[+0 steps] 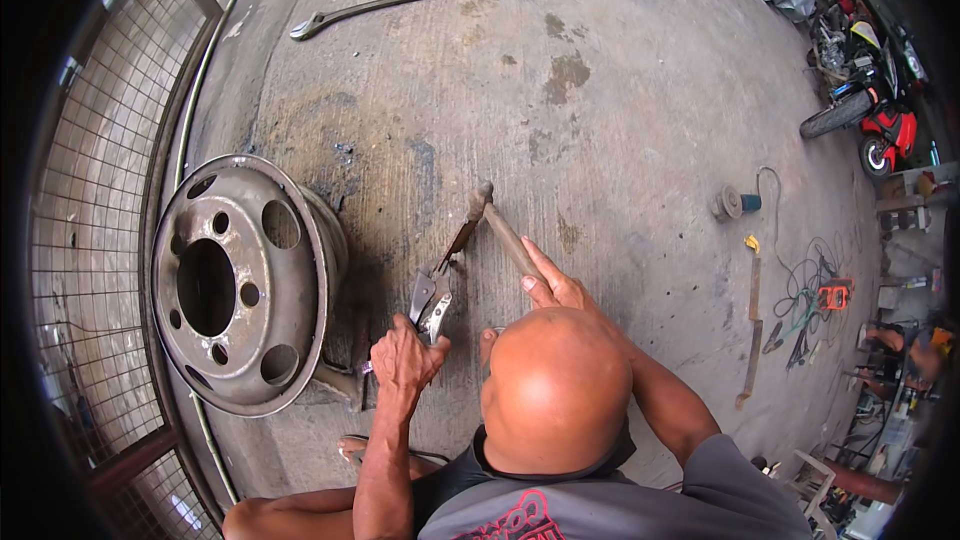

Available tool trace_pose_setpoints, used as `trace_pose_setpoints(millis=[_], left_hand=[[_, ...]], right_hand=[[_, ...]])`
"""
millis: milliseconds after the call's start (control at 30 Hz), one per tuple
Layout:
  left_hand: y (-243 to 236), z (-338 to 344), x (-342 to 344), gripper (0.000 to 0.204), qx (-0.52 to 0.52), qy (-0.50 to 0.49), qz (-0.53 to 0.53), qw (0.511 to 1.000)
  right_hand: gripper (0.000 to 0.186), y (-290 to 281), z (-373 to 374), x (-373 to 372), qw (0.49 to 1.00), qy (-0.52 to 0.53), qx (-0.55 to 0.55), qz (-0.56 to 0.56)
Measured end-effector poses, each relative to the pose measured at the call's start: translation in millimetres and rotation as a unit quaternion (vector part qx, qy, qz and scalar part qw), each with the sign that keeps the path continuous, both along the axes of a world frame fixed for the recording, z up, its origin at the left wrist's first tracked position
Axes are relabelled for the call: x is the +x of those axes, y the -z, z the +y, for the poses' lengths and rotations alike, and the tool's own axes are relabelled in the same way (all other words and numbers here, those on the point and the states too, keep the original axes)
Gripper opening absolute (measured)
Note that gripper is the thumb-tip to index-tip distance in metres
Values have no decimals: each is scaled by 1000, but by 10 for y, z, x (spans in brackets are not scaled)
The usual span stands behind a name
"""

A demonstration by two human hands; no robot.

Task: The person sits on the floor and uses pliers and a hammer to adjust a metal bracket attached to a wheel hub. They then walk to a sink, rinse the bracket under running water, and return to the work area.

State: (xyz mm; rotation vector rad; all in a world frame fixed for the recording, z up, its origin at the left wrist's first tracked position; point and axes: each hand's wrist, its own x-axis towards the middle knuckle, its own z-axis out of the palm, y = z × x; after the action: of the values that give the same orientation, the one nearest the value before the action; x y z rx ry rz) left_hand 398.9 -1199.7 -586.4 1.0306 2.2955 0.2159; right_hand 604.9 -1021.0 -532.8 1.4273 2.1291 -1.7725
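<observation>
My left hand is closed around the handles of a pair of locking pliers. The jaws grip a narrow, rusty metal strip that slants up and away from me. In my right hand is the wooden handle of a hammer, with the fingers lying along the shaft. The worn hammer head is at the far end of the strip; whether the two touch I cannot tell. Part of the right hand is hidden. To the left a grey steel wheel rim leans, tilted up off the concrete.
An adjustable wrench lies far off on the concrete floor. A wire mesh fence runs along the left. To the right are an angle grinder, a long metal strip, tangled cables and an orange box. Motorcycles stand beyond.
</observation>
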Motion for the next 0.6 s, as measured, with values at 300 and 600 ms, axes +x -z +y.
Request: trace_pose_setpoints(millis=[300,600], left_hand=[[14,28,5,57,6,8,4,1000],[112,-69,58,60,18,3,11,1000]], right_hand=[[66,55,-93,-14,997,30,67,18],[64,-258,-80,-80,994,28,93,44]])
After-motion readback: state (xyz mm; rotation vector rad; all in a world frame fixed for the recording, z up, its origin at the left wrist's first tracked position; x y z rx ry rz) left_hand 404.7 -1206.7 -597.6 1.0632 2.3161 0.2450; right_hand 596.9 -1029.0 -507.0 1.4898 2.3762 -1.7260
